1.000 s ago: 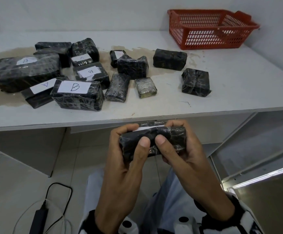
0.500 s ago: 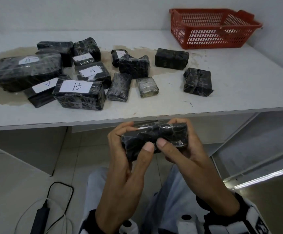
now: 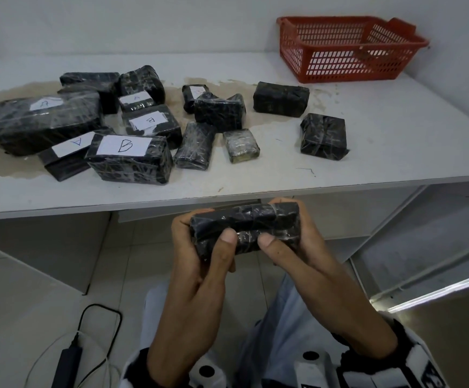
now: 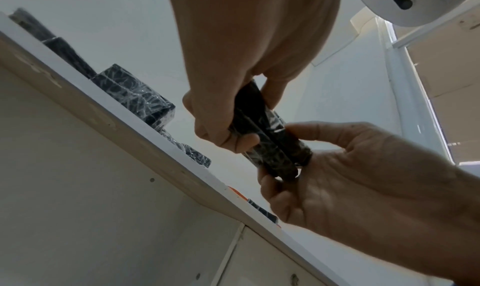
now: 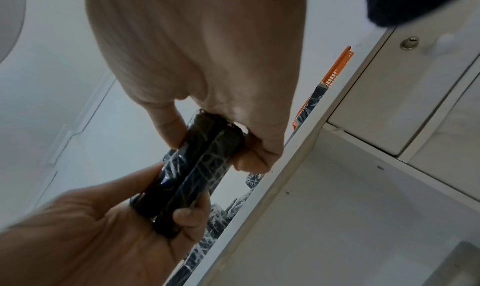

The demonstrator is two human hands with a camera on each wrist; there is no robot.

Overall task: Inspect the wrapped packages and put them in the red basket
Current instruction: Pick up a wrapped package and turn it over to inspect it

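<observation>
Both hands hold one small black plastic-wrapped package in front of me, below the table's front edge. My left hand grips its left end and my right hand its right end, both thumbs pressed on the near face. From the left wrist the package shows between my left hand and right hand. The right wrist view shows the package edge-on under my right hand, with my left hand below. The red basket stands at the table's far right, with nothing visible inside.
Several more black wrapped packages lie on the white table, some with white A or B labels, such as one at the front. One small clear-wrapped package lies among them. A charger and cable lie on the floor.
The package has turned in my hands, so the white strip along its top edge is hidden. Both hands have risen slightly towards the table edge.
</observation>
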